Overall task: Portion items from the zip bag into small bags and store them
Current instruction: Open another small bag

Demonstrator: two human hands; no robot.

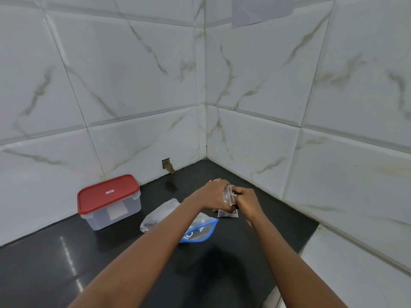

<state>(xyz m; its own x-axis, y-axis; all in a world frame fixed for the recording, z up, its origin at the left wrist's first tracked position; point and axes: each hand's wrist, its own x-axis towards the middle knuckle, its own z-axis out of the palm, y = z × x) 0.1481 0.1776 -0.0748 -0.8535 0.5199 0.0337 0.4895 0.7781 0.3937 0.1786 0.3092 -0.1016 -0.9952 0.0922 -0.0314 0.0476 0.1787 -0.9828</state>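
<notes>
Small bag [228, 195], clear, sits above the black counter [255, 245], pinched between the left hand [214, 195] and right hand [246, 202]. Filled bags [225, 214] lie beneath the hands. Zip bag [200, 231], blue-edged, lies under the left forearm. Red-lidded container [109, 201] stands well left.

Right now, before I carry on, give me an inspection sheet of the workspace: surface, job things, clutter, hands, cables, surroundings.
Surface: glossy black counter in a tiled corner.
Job's things: small clear bag held above the counter; blue-edged zip bag lying flat, partly hidden by the left forearm; small bags lying below the hands; clear box, red lid on, at left.
Clutter: loose plastic bag beside the zip bag.
Hands: left hand and right hand both pinch the small clear bag.
Cables: nothing seen.
Surroundings: marbled wall tiles; a hole in one tile at counter level; paper sheet high on the wall.
</notes>
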